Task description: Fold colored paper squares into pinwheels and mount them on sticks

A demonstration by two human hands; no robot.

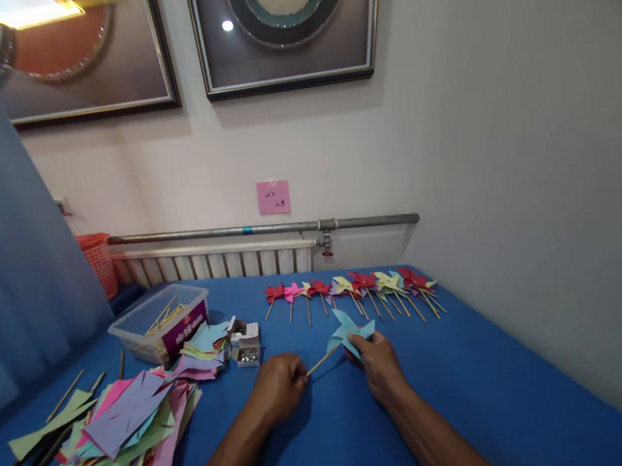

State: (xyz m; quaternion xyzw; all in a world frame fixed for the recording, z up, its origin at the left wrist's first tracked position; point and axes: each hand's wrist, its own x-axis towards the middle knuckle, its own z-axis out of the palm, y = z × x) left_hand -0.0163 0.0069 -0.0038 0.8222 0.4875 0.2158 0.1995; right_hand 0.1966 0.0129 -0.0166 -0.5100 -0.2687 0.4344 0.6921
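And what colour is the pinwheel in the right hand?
The pinwheel is light blue, seen best in the head view.

Matt paper pinwheel (346, 330), smooth wooden stick (322, 361).

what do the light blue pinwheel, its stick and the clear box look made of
Light blue pinwheel: matte paper or thin card, judging by its crisp edges and even colour. Its stick: probably bamboo or wood, tan and slender, seemingly unpainted. Clear box: likely smooth plastic, since the sticks inside show through its wall.
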